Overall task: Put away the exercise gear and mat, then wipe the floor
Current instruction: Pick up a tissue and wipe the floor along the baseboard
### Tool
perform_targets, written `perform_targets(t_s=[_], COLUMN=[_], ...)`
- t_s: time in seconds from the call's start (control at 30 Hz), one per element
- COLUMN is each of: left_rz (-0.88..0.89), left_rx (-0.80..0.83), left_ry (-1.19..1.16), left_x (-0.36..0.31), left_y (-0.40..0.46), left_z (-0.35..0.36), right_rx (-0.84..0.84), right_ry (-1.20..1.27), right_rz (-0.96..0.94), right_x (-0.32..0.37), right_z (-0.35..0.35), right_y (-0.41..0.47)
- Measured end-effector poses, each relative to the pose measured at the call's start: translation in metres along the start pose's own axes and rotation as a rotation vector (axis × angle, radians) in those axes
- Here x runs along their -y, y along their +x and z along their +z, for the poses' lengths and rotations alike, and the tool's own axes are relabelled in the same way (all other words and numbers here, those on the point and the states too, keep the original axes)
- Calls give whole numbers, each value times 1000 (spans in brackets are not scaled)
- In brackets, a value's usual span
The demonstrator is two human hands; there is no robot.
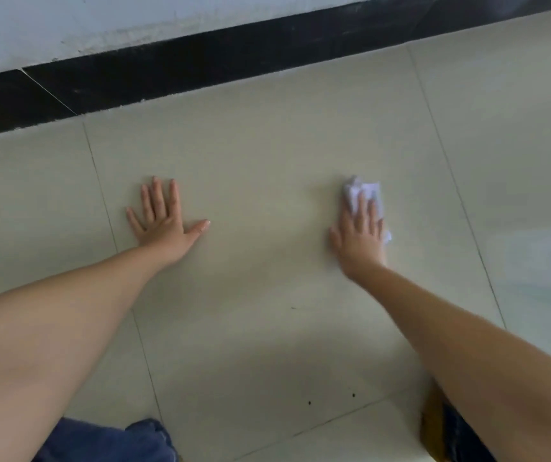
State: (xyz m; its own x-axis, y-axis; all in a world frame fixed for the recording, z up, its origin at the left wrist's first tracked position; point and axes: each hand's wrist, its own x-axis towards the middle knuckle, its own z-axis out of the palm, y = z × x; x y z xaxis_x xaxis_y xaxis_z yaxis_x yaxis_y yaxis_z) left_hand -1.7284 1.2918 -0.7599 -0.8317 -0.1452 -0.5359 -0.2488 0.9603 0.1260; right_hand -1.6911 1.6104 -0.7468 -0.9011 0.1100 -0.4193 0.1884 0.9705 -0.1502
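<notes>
- Person down low over the floor point(267, 155), both bare arms stretched forward, seen from the head view.
- Floor: pale beige glossy tiles with thin dark grout lines; one large tile sits under both hands.
- Left hand point(162, 221): palm flat on the tile, fingers point(156, 198) straight and spread, thumb out to the side toward the middle. Holds nothing; looks like it bears weight.
- Right hand point(360, 238): laid on top of a white cloth point(364, 191), pressing it to the floor. Fingers lie fairly straight over the cloth, not wrapped round it; slightly blurred, so exact finger shape is hard to read.
- Cloth: crumpled, white with a faint lilac tint. Most of it pokes out beyond the fingertips, toward the wall; a small corner shows at the outer side of the hand.
- The two hands are well apart, roughly level with each other on the same tile.
- Black skirting board point(201, 68) runs along the far edge of the floor, with a white wall point(101, 21) above it, scuffed along its lower edge.
- Bright window-like reflection on the tiles at far right point(540, 255).
- A few small dark specks point(353, 394) on the floor near the person.
- Blue denim point(117, 441) at the bottom left edge; something yellow point(432, 428) beside the right forearm at the bottom right, too cropped to identify.
</notes>
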Motion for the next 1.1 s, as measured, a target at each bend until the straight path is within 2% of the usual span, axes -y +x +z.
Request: perform_targets(t_s=[0.13, 0.2, 0.27, 0.33, 0.43, 0.53, 0.6, 0.7, 0.8, 0.87, 0.97, 1.03, 1.1], left_rz=[10, 5, -10, -1, 88, 265, 298, 165, 0, -52, -93, -96, -102], left_rx=[-67, -82, -79, -99, -187, -246, -215, -151, -137, -173, -264, -290, -275], left_ry=[-17, -19, -11, 22, 65, 47, 40, -12, -55, -99, -67, -56, -72], left_x=[0, -2, -7, -15, -35, -60, -76, -104, -132, -147, -148, -148, -150], left_y=[-4, -6, -8, -15, -35, -62, -69, -66, -58, -59, -56, -56, -58], left_z=[1, -1, -4, -7, 5, 34, 45, 47, 47, 52, 65, 68, 68], right_rx=[75, 148, 152, 141, 204, 277, 299, 234, 109, 55, 15, 64, 187], right_ry=[-206, -342, -503, -636, -652, -648, -561, -330, -296, -313, -348, -352, -416], right_rz=[-775, -1060, -1290, -1331, -1046, -871, -815, -674, -619, -704, -1157, -1423, -1640], right_x=[62, 56, 26, -19, -69, -72, -44, 0, 22, 18, -24, -69, -111], right_z=[39, 31, 13, -7, -54, -88, -99, -102, -90, -81, -59, -38, -20], right_y=[-45, -32, 0, 39, 86, 132, 162, 197, 207, 193, 150, 105, 59])
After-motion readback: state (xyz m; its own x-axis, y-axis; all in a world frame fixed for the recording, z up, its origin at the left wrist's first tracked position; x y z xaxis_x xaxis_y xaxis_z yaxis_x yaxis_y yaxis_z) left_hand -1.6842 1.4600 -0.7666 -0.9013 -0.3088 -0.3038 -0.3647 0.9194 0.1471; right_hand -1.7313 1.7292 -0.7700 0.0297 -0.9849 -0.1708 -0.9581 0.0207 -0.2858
